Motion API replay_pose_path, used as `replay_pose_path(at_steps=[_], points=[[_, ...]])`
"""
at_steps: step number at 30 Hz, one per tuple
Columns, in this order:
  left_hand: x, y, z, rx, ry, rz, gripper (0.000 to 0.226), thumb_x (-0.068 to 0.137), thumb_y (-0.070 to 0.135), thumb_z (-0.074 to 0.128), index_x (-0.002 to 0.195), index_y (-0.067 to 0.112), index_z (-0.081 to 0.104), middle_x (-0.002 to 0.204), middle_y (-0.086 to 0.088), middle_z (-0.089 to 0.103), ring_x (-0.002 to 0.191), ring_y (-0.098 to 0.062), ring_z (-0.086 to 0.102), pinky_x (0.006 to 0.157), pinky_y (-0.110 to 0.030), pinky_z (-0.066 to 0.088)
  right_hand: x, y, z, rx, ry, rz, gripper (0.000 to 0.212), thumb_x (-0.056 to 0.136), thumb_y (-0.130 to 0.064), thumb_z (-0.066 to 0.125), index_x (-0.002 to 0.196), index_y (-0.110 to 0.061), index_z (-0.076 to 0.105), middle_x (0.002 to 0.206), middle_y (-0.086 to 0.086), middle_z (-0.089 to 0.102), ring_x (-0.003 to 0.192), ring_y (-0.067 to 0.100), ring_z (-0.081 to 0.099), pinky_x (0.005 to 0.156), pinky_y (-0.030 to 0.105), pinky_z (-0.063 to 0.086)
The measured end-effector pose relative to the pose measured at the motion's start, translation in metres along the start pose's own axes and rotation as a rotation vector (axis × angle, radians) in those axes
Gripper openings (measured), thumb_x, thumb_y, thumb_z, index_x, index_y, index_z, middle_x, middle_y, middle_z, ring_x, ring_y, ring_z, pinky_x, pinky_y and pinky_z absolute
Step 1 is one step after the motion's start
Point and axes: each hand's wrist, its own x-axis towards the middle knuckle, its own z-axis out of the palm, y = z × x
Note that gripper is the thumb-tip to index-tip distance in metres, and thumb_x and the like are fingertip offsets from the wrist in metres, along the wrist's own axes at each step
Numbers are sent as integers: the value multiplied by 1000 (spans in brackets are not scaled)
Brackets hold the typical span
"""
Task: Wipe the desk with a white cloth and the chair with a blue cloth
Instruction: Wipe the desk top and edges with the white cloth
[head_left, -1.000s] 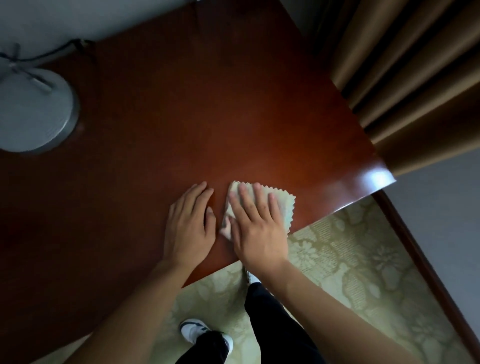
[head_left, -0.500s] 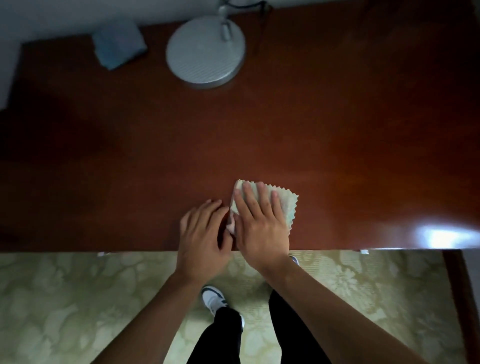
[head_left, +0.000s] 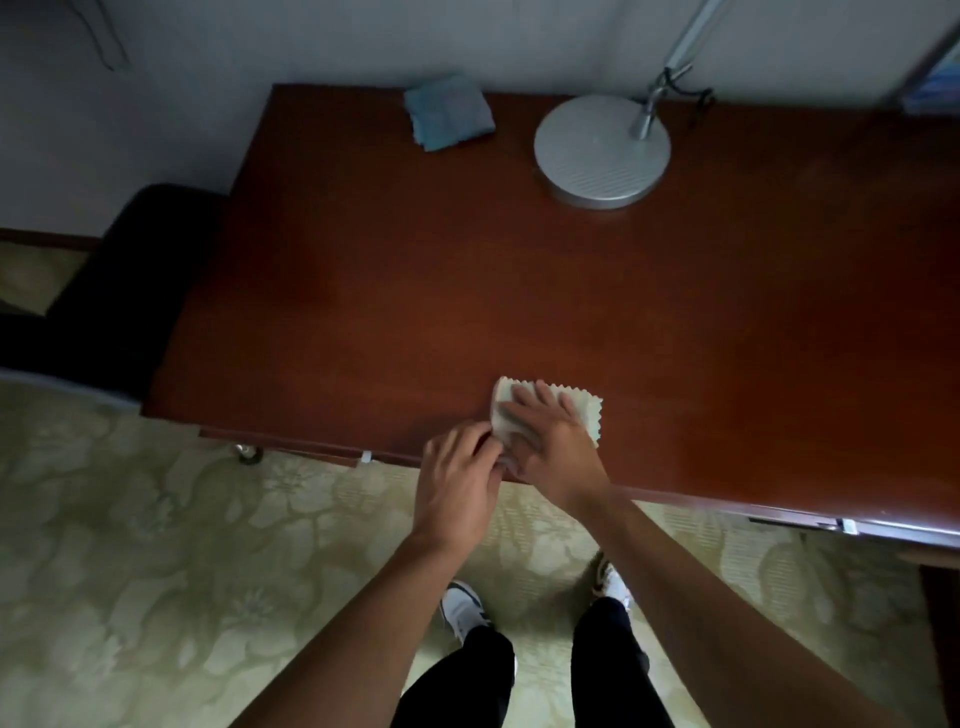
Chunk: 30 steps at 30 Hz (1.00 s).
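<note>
A white cloth (head_left: 584, 410) with zigzag edges lies on the red-brown desk (head_left: 415, 291) close to its front edge. My right hand (head_left: 550, 441) presses flat on the cloth, fingers spread over it. My left hand (head_left: 460, 480) sits beside it at the desk edge, its fingertips pinching the cloth's left corner. A folded blue cloth (head_left: 448, 110) rests at the far back of the desk. The dark chair (head_left: 109, 291) stands left of the desk, partly tucked against its side.
A round grey lamp base (head_left: 602, 150) with a metal stem stands at the back right of the desk. A pale wall runs behind. Patterned green carpet (head_left: 156, 545) covers the floor, where my legs and shoes show below.
The view has swung left and pulled back, bringing the blue cloth, lamp base and chair into sight. Both hands stay together at the front edge, and the left fingers have curled onto the cloth's corner.
</note>
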Motion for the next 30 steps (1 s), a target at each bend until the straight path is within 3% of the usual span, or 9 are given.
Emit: replay_pose_path(at_steps=[5,8,10,13,16,18,20,24,30], points=[[3,-8,-29,-119,-25,39,9,87,12,67,96,13,67,128,-4,61,119,-25,56,91,-41,50,-29,-7,-19,-345,80,0,35,90,-22,57,124,-17,66,137,2,58,136,24,44,109,35,38],[10,-4,-43,-179,-24,50,9,91,12,60,99,14,62,116,2,63,105,-20,60,83,-34,51,-32,-32,-21,-378,111,69,35,92,-40,43,113,-28,69,119,-2,69,113,25,63,84,37,54],[16,-3,-56,-203,-13,7,6,93,16,57,98,17,59,108,4,63,98,-19,60,74,-30,46,-25,-52,-24,-330,141,108,35,92,-50,38,107,-33,65,98,-2,72,87,30,68,67,35,52],[26,-6,-72,-249,20,-52,5,92,19,59,93,18,55,93,3,63,86,-20,61,64,-26,36,-21,-65,-34,-150,170,122,29,93,-54,41,106,-40,63,87,-4,73,82,24,66,66,33,49],[38,-15,-85,-249,23,-77,7,92,24,59,94,19,54,92,3,65,87,-21,61,66,-31,42,-18,-71,-43,-128,133,-9,34,93,-65,39,93,-39,61,69,-9,65,63,10,58,57,29,46],[45,-20,-93,-237,30,-107,7,92,26,57,96,20,55,91,3,66,84,-21,63,64,-32,44,-14,-74,-48,-185,79,-79,29,93,-54,47,73,-34,43,57,-9,49,60,11,47,54,28,35],[50,-25,-103,-246,48,-138,7,92,26,58,97,22,56,90,4,66,79,-21,63,61,-31,43,-8,-72,-52,-227,25,-88,23,85,-37,52,68,-29,38,64,-10,45,69,20,50,58,28,31],[57,-39,-125,-243,15,-161,4,91,27,61,92,25,58,84,9,65,74,-15,62,59,-28,42,11,-72,-58,-123,11,-12,18,77,-14,60,67,-21,48,64,-3,53,65,28,57,55,31,34],[65,-63,-156,-226,17,-275,7,89,26,64,86,27,58,66,16,53,62,-6,50,52,-23,30,49,-95,-62,-11,-42,-100,12,80,-9,59,68,-13,58,60,0,61,59,23,59,54,33,41]])
